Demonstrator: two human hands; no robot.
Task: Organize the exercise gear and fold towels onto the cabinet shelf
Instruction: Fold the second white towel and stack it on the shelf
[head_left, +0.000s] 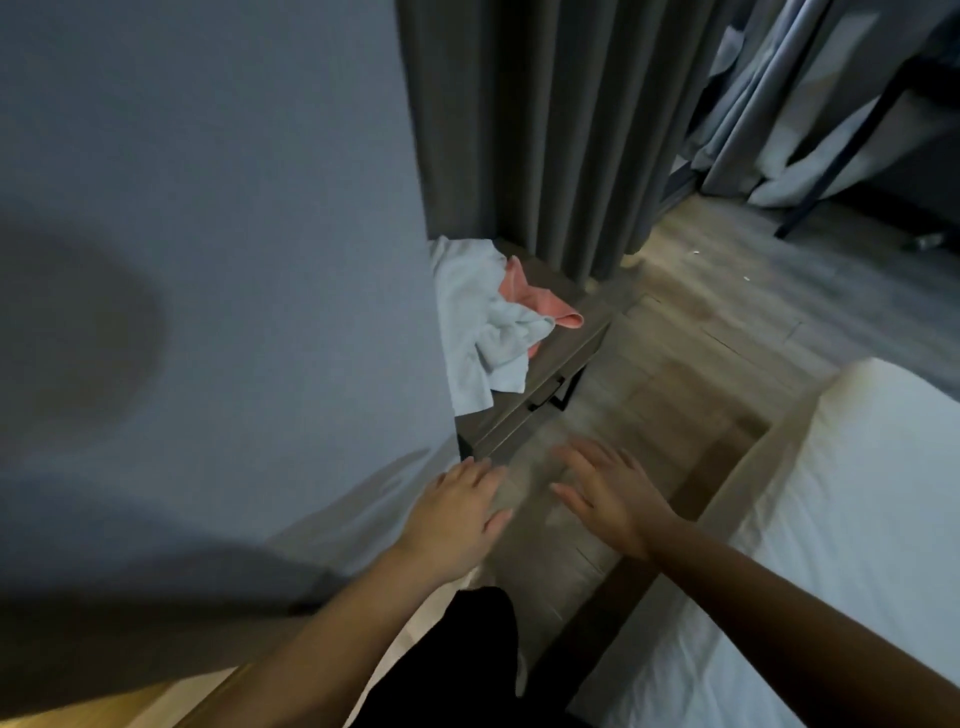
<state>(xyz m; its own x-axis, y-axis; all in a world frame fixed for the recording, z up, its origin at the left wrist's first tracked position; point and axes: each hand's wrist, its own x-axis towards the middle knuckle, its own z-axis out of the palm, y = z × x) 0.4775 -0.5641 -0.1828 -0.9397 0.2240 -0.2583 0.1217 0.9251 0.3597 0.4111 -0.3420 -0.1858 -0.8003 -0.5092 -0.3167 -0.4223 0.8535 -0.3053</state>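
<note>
A crumpled white towel (478, 322) lies on a low grey cabinet (566, 353) beside the wall, and a pink cloth (530, 299) is bunched against its right side. Part of the white towel hangs over the cabinet's front edge. My left hand (452, 514) reaches forward with straight fingers, close to the wall's corner and below the cabinet. To its right, my right hand (608, 488) is spread open over the floor. Both hands hold nothing and are apart from the towels. The frame is blurred.
A grey wall (208, 260) fills the left side and hides the cabinet's left part. Grey curtains (545, 119) hang behind the cabinet. A white bed (831, 545) stands at the right, with a strip of wooden floor (675, 364) between it and the cabinet.
</note>
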